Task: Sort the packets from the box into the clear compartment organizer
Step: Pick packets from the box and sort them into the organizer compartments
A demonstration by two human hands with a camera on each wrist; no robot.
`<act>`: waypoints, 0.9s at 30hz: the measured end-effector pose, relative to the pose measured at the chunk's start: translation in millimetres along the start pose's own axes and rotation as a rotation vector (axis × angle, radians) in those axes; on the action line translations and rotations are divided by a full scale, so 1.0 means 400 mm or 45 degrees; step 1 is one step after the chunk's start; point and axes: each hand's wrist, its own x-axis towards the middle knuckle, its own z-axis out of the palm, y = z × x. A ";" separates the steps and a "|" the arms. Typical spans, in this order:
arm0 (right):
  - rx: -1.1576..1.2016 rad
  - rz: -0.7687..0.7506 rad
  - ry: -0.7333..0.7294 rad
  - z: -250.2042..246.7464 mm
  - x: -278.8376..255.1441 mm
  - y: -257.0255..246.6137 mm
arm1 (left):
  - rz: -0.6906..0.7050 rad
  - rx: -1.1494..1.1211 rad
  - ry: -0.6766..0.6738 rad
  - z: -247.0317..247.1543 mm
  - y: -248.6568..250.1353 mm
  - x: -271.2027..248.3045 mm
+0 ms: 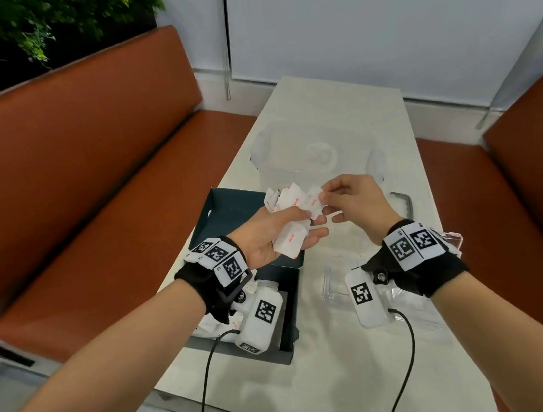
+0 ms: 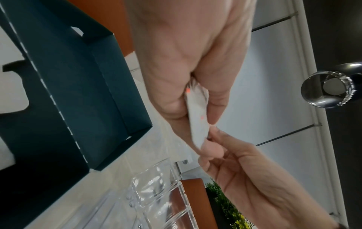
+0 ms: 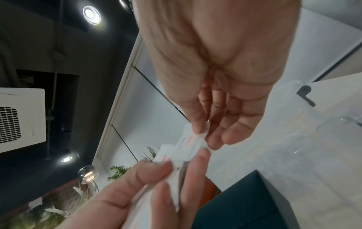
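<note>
An orange-brown upholstered bench (image 1: 85,168) runs along the left of the pale table (image 1: 372,382), and a second orange-brown seat (image 1: 537,191) stands on the right. Green foliage (image 1: 42,25) hangs over the bench's backrest. A bent metal hex key (image 1: 403,200) lies on the table near its right edge. White roller blinds (image 1: 376,19) cover the wall behind. The right wrist view shows round ceiling lights (image 3: 91,14) and a white vent unit (image 3: 19,119) (on a dark ceiling).

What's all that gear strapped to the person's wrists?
Both forearms are bare, no sleeves or gloves. Each wrist wears a black fabric band carrying white tiles printed with black square codes. Under each wrist hangs a white camera block, also coded, trailing a thin black cable.
</note>
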 end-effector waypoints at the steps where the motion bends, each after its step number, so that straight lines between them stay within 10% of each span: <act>1: 0.046 0.031 0.011 -0.009 0.002 0.002 | -0.004 -0.029 0.019 0.001 0.002 0.000; 13: 0.359 0.100 -0.192 -0.001 -0.048 0.028 | 0.274 -0.092 0.498 -0.002 -0.003 0.048; 22: 0.323 0.197 -0.067 0.051 -0.044 0.048 | -0.122 -0.108 0.331 -0.048 -0.032 0.016; 27: 0.343 0.173 -0.141 0.063 -0.045 0.041 | -0.060 -0.177 0.320 -0.065 -0.035 -0.013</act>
